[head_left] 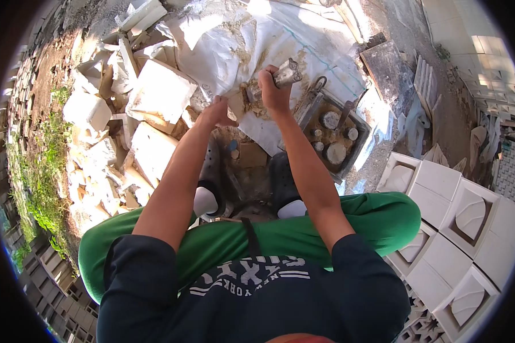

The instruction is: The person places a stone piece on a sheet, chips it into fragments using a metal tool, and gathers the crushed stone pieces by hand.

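Observation:
My right hand point(273, 94) is closed around a grey, lobed, metal-looking piece point(288, 72), which sticks out past the fist to the upper right. To its left, my left hand point(216, 113) reaches forward with thumb and fingers apart. Close to those fingers is a pale beige block point(236, 106); whether they touch it I cannot tell. Under both hands a dusty white plastic sheet point(320, 48) is spread over the ground. Right of my right forearm stands a dark square tray point(357, 148) holding several round pale-topped pieces point(336, 153) and a flat blade-like tool point(344, 114).
Broken white blocks point(154, 91) are heaped at left, beside green plants point(46, 171). My dark shoes point(281, 177) flank a small brown block point(252, 155). White moulded blocks point(440, 188) line the lower right. A dark slab point(388, 68) leans at upper right.

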A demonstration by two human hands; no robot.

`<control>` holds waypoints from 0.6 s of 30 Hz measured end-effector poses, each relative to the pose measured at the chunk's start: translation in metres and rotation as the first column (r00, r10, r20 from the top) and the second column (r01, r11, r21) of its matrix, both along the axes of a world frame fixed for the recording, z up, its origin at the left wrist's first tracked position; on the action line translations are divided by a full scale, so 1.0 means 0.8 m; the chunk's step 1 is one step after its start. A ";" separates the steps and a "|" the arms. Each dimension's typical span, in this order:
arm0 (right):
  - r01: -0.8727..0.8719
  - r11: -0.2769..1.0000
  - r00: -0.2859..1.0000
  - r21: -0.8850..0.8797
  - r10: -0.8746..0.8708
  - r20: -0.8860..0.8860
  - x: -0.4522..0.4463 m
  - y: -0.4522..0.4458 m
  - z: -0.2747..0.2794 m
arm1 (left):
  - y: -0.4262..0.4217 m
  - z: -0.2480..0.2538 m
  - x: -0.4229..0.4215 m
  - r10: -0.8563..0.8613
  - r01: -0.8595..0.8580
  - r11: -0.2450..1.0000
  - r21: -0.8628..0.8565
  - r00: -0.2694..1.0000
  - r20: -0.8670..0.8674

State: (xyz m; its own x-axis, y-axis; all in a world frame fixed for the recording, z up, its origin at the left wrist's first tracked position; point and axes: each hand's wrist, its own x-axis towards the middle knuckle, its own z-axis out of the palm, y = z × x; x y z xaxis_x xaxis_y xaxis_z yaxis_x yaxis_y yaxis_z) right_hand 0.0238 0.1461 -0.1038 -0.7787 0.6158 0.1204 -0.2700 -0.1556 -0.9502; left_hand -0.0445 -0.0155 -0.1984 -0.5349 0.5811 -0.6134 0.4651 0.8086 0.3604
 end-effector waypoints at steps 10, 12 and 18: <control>0.061 0.997 0.990 0.042 -0.066 0.126 0.032 0.015 0.114 | 0.003 0.002 -0.002 -0.041 0.041 0.999 -0.036 0.999 0.017; 0.114 0.993 0.980 -0.003 -0.112 0.162 0.037 0.012 0.089 | 0.003 -0.008 -0.003 -0.040 0.040 0.998 -0.042 0.999 0.001; 0.109 0.994 0.986 0.021 -0.111 0.128 0.044 0.017 0.046 | 0.005 -0.006 -0.005 -0.066 0.066 0.998 -0.016 0.998 0.003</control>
